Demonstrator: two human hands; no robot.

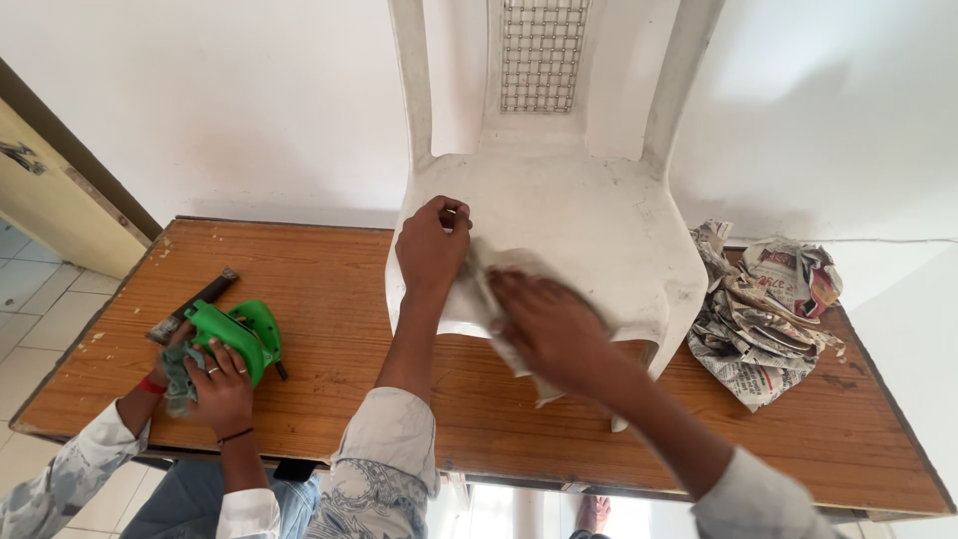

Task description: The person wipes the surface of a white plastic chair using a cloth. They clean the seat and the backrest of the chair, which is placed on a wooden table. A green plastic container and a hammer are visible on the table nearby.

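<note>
- Your right hand (544,324) is lying spread and blurred on a pale cloth (499,299), pressing it flat against the front of the seat; the fingers are extended rather than curled, so it is bearing down on the cloth more than gripping it.
- Your left hand (431,245) is sitting just beside it on the seat, fingers curled in and pinching what looks like the cloth's upper edge; I cannot tell for sure whether it has hold of the fabric.
- The cloth is draping over the seat's front lip and hanging down a little below your right wrist.
- The white plastic chair (589,200) is standing on the wooden table (339,279), its back with the lattice panel toward the white wall, its seat scuffed and dirty.
- To your right, a heap of crumpled newspaper (763,309) is lying on the table, just beside the chair.
- To your left, another person's hands (215,384) are holding a green power tool (239,334) with a grey rag (178,374), well apart from the chair, near the table's left end.
</note>
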